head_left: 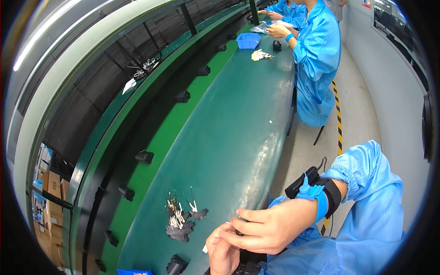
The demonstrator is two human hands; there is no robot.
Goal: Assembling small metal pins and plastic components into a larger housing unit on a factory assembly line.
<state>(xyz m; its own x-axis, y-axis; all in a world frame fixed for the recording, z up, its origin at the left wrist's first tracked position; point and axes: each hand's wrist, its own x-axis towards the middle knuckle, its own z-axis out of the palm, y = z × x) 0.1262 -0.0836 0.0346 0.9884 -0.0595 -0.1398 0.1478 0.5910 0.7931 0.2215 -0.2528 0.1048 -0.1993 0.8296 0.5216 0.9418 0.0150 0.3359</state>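
Observation:
Both my hands meet over the table's near edge at the bottom centre. My left hand [223,252] is closed, its fingers curled upward. My right hand [270,228] reaches across it, with fingertips pinched against the left fingers. A small white bit [205,249] shows at the left hand's edge; the rest of what they hold is hidden by the fingers. To the left of my hands lies a bundle of thin white-and-dark sticks [176,215] with black pieces [180,232] at its lower end. A black moulded part [176,265] sits close by, near the left hand.
A green conveyor belt [156,160] runs along the left, carrying several black parts [144,156] spaced apart. The green tabletop [220,137] stretches away. Farther up are a blue bin [248,41], pale strips [261,55] and co-workers in blue coats [316,59]. A blue object [134,272] shows at the bottom.

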